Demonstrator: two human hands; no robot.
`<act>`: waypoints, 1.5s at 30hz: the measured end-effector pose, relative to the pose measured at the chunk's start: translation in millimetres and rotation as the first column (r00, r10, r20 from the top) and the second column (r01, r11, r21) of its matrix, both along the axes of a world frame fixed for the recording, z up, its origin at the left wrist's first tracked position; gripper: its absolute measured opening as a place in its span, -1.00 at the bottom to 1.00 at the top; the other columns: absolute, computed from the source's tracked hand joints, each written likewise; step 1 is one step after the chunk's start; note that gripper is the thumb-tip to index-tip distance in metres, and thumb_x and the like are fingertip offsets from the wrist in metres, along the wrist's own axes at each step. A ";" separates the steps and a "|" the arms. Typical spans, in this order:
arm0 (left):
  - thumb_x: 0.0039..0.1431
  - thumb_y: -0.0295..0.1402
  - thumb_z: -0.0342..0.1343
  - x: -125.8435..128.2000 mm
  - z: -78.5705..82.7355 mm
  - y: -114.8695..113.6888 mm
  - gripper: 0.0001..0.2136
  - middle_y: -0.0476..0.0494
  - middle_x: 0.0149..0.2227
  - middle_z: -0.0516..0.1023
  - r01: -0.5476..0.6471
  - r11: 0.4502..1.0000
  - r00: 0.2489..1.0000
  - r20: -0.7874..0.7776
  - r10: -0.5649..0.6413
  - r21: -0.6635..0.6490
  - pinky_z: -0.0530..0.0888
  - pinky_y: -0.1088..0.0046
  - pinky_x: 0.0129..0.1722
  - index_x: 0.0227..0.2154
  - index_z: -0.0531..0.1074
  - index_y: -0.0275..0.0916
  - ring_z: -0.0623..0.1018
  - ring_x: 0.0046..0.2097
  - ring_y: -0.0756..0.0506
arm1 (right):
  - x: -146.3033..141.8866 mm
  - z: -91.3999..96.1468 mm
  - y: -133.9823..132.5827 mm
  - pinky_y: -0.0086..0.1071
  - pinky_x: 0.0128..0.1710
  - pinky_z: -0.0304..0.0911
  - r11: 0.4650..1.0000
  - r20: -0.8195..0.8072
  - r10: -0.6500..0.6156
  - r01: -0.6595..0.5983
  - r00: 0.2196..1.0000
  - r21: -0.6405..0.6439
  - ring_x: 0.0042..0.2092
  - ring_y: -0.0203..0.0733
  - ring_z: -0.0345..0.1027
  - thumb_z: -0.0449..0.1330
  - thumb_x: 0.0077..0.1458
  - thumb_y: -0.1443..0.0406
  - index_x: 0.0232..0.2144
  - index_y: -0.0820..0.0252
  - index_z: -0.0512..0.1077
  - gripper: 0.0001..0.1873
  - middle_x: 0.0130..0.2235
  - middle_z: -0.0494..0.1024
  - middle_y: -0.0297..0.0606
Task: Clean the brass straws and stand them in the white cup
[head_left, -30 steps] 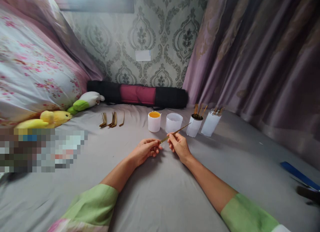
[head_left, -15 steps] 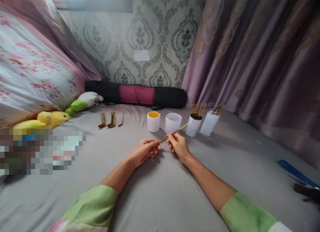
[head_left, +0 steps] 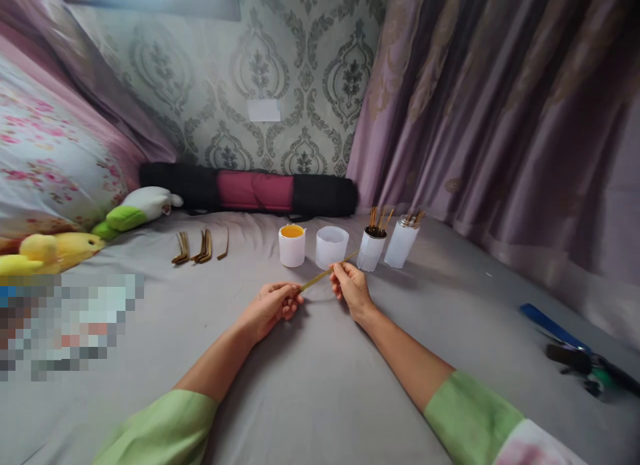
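A thin yellowish-brown stick [head_left: 315, 280] slants up to the right between my hands; its exact kind is unclear. My left hand [head_left: 275, 307] pinches its lower end between thumb and fingers. Further up, my right hand [head_left: 353, 288] is closed around it, with the tip poking out beyond the fingers. Just behind stand a white tub with orange-yellow contents [head_left: 292, 246] and a translucent white tub [head_left: 331, 246]. To their right are two white containers, one with a dark rim [head_left: 371, 253] and one leaning [head_left: 401, 243], both holding thin brown sticks.
Bent brown sticks [head_left: 203, 247] lie in small groups at the left on the grey sheet [head_left: 300, 385]. Plush toys [head_left: 133, 208] and a blurred-out patch [head_left: 85, 325] are further left. A black and maroon roll [head_left: 255, 191] lies along the wall. Blue-handled and dark tools [head_left: 555, 326] lie right.
My right hand has slid up along the stick, away from my left hand, so more of it shows between them and less beyond. The view has turned slightly right.
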State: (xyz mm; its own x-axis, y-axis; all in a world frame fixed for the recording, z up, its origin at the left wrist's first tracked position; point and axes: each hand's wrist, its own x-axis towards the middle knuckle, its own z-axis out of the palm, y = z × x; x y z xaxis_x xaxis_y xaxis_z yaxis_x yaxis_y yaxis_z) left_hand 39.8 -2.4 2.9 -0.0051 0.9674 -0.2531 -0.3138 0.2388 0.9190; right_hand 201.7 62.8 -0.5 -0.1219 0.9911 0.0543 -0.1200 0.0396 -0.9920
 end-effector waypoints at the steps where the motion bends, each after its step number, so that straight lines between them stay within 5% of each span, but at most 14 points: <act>1: -0.06 -0.37 0.12 -0.5 0.0 0.0 -0.80 -0.15 -0.53 0.44 -0.004 1.000 1.000 -0.006 0.004 0.000 0.18 0.62 -0.68 -0.37 0.39 -0.41 0.32 -0.59 0.09 | 1.1 0.5 0.6 -0.59 -0.78 -0.05 1.000 -0.011 -0.016 0.016 1.000 -0.006 -0.66 -0.47 0.13 0.12 -0.09 0.08 -0.43 0.24 0.35 -0.68 -0.58 0.31 -0.44; 24: -0.13 -0.37 0.14 -3.9 2.4 -2.3 -0.81 -0.13 -0.57 0.42 -0.057 0.998 0.997 -0.049 0.055 -0.029 0.14 0.64 -0.71 -0.42 0.39 -0.40 0.27 -0.62 0.11 | 17.4 1.0 17.4 -0.56 -0.78 -0.07 0.974 -0.209 -0.221 0.224 0.953 -0.008 -0.68 -0.48 0.07 0.10 -0.06 0.09 -0.45 0.23 0.33 -0.71 -0.60 0.28 -0.43; 45: -0.09 -0.40 0.15 -6.7 4.0 -2.7 -0.83 -0.15 -0.55 0.44 -0.064 0.997 0.998 0.022 0.065 -0.052 0.23 0.66 -0.68 -0.42 0.41 -0.41 0.33 -0.61 0.11 | 18.6 -3.3 16.7 -0.57 -0.77 -0.08 0.971 -0.193 -0.238 0.231 0.952 -0.060 -0.66 -0.48 0.08 0.13 -0.14 0.05 -0.47 0.21 0.31 -0.67 -0.59 0.31 -0.43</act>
State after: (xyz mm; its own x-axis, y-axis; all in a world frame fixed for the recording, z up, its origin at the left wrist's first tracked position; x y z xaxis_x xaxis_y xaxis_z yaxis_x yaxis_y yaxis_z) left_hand 33.1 -5.1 7.0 -0.0601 0.9511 -0.3030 -0.3517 0.2639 0.8981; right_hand 220.3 79.5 -3.8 0.1237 0.9922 0.0173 -0.3049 0.0546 -0.9508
